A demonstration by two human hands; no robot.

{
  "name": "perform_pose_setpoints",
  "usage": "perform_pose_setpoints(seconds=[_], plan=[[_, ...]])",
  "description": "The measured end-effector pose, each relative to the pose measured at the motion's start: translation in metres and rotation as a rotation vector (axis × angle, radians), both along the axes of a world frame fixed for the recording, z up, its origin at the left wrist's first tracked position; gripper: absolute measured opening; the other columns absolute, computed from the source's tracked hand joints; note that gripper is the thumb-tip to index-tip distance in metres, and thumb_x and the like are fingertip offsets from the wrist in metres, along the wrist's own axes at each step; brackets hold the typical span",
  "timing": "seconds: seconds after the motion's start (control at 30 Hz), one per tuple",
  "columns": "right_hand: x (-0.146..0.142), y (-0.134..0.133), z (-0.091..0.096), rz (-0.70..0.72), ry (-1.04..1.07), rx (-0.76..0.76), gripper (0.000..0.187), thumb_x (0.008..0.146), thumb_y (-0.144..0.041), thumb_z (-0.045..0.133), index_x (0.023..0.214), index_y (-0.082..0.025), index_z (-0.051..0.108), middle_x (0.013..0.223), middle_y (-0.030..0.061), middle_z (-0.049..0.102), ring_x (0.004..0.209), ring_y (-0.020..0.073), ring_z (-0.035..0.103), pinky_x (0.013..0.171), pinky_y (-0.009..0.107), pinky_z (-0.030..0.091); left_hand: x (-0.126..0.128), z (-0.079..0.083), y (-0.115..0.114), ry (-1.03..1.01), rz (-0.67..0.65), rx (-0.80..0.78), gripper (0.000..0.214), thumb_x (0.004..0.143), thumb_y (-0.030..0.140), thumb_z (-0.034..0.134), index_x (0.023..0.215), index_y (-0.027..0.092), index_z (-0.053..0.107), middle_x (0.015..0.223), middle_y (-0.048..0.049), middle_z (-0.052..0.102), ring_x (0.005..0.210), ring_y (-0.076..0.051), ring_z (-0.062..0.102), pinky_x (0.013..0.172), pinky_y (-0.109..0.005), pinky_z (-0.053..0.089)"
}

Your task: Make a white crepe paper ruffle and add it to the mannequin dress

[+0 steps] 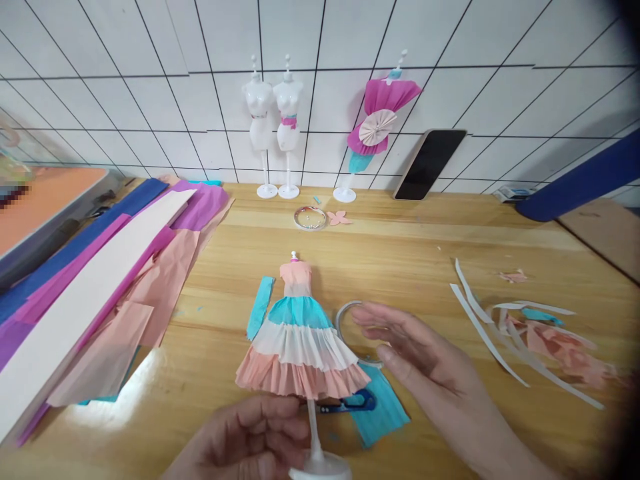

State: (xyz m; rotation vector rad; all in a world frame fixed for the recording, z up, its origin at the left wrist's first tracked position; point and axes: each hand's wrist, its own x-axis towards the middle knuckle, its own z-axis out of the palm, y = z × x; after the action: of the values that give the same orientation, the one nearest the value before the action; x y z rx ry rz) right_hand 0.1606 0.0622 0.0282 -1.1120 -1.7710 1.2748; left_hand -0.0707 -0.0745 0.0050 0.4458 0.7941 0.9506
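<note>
A small white mannequin wears a tiered paper dress (303,337) in peach, white and turquoise, standing upright on its round base (325,469). My left hand (255,433) is beside the stand's pole, fingers loosely curled with a gap to the thumb; whether the fingertips touch the pole is unclear. To the right of the skirt my right hand (425,360) is open, fingers and thumb apart, nothing in it. Partly behind that hand lies a ring-shaped roll (345,320). Blue-handled scissors (357,401) and a turquoise paper piece (385,407) lie beneath the skirt's right edge.
Crepe paper sheets (115,267) are piled on the left. At the wall stand two white mannequins (259,127), a magenta-dressed one (373,133) and a phone (430,163). A bead dish (310,218) sits behind the dress; paper strips and scraps (565,353) lie right.
</note>
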Motion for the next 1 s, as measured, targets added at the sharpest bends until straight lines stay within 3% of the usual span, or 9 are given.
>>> perform_pose_setpoints(seconds=[0.07,0.17,0.33,0.43,0.57,0.67,0.8,0.87,1.0], plan=[[0.003,-0.009,0.005,0.043,-0.077,0.035,0.017,0.087,-0.024,0.052,0.100,-0.028,0.062,0.095,0.0012,0.071,0.086,0.0145,0.068,0.077,0.024,0.055,-0.003,0.002,-0.002,0.141,0.001,-0.003,0.026,0.077,0.033,0.069,0.100,0.023,0.069,0.092,-0.0045,0.065,0.078,-0.012,0.059,0.070,-0.024,0.042],[0.002,-0.028,0.010,0.196,-0.203,0.069,0.017,0.085,-0.019,0.050,0.086,-0.025,0.066,0.078,0.0005,0.070,0.070,0.0143,0.067,0.061,0.021,0.054,-0.004,0.004,-0.004,0.329,-0.011,0.002,0.022,0.078,0.038,0.067,0.089,0.019,0.069,0.076,-0.0015,0.060,0.066,-0.009,0.051,0.061,-0.020,0.038],[-0.001,-0.046,0.008,0.273,-0.318,0.180,0.020,0.082,-0.015,0.049,0.078,-0.024,0.066,0.075,0.0025,0.071,0.068,0.0170,0.067,0.056,0.023,0.053,-0.005,0.017,-0.003,0.641,-0.056,0.206,0.023,0.084,0.036,0.058,0.084,0.018,0.071,0.080,-0.0053,0.062,0.074,-0.015,0.054,0.067,-0.024,0.041],[0.000,-0.037,0.015,0.299,-0.279,0.270,0.020,0.083,-0.015,0.050,0.088,-0.027,0.065,0.078,0.0020,0.071,0.070,0.0177,0.068,0.056,0.024,0.054,-0.007,0.018,-0.004,0.715,-0.031,0.208,0.021,0.084,0.032,0.058,0.078,0.018,0.072,0.081,-0.0067,0.064,0.079,-0.017,0.057,0.073,-0.026,0.042],[-0.014,-0.014,0.028,0.349,-0.216,0.472,0.036,0.084,-0.013,0.049,0.114,-0.031,0.056,0.099,0.0032,0.070,0.090,0.0204,0.066,0.071,0.029,0.056,-0.008,0.000,-0.011,0.536,0.126,-0.001,0.022,0.075,0.034,0.068,0.093,0.021,0.072,0.095,-0.0066,0.067,0.091,-0.021,0.059,0.082,-0.032,0.043],[-0.037,0.001,0.030,0.455,-0.262,0.516,0.044,0.089,-0.016,0.045,0.129,-0.031,0.044,0.120,0.0040,0.064,0.114,0.0213,0.057,0.090,0.036,0.051,-0.008,-0.007,-0.013,0.337,0.152,-0.055,0.023,0.071,0.030,0.073,0.091,0.018,0.073,0.096,-0.0076,0.068,0.091,-0.021,0.060,0.084,-0.032,0.042],[-0.064,0.012,0.020,0.642,-0.287,0.474,0.053,0.095,-0.026,0.038,0.144,-0.030,0.019,0.134,0.0056,0.055,0.130,0.0210,0.043,0.100,0.042,0.043,-0.006,0.007,-0.011,-0.003,0.239,-0.213,0.019,0.072,0.022,0.071,0.090,0.015,0.073,0.096,-0.0090,0.069,0.091,-0.018,0.063,0.082,-0.027,0.043],[-0.071,0.016,0.014,0.720,-0.290,0.459,0.058,0.096,-0.033,0.036,0.146,-0.031,0.008,0.136,0.0054,0.054,0.134,0.0222,0.036,0.103,0.048,0.039,-0.004,0.016,-0.010,-0.184,0.309,-0.261,0.018,0.076,0.022,0.067,0.091,0.015,0.072,0.102,-0.0090,0.068,0.099,-0.019,0.061,0.088,-0.028,0.041],[-0.071,0.021,0.004,0.799,-0.302,0.452,0.061,0.097,-0.039,0.031,0.148,-0.029,0.000,0.138,0.0053,0.052,0.138,0.0229,0.026,0.107,0.052,0.032,0.003,0.022,-0.005,-0.396,0.418,-0.207,0.023,0.082,0.023,0.059,0.102,0.017,0.069,0.114,-0.0070,0.065,0.111,-0.018,0.055,0.104,-0.031,0.031]])
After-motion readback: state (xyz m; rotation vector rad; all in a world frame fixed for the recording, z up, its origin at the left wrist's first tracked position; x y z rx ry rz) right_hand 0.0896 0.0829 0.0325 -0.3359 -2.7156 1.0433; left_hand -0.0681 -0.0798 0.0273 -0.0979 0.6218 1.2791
